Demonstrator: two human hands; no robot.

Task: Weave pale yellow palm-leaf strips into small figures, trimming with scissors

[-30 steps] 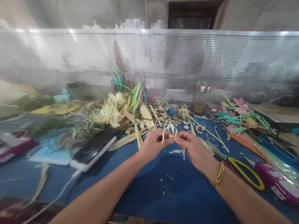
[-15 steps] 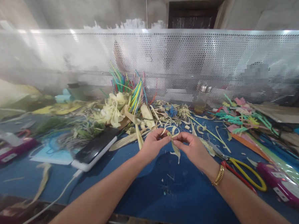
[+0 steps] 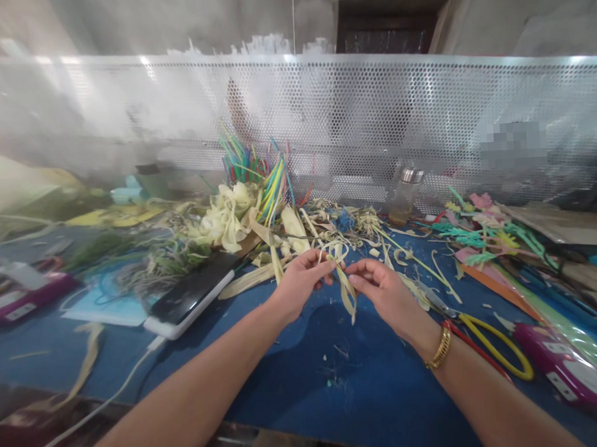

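Over the blue table (image 3: 307,383), my left hand (image 3: 302,285) and my right hand (image 3: 385,294) meet at the middle. Both pinch a small bundle of pale yellow leaf strips (image 3: 345,281). The strips' loose ends hang down between my hands, and short curls stick up above my fingers. A gold bracelet (image 3: 439,348) sits on my right wrist. Behind my hands lies a heap of pale leaf flowers and cuttings (image 3: 233,217), with coloured straws (image 3: 255,169) standing in it.
A phone on a white power bank (image 3: 189,297) with a cable lies at the left. Yellow-handled scissors (image 3: 490,350) rest by my right forearm, beside a pink box (image 3: 561,370). A small glass jar (image 3: 403,194) stands before the perforated metal screen (image 3: 423,110). Coloured paper flowers (image 3: 484,230) lie at the right.
My hands have drawn slightly apart and the strip bundle has turned, so its long ends now hang down further between my fingers. The view has shifted a little.
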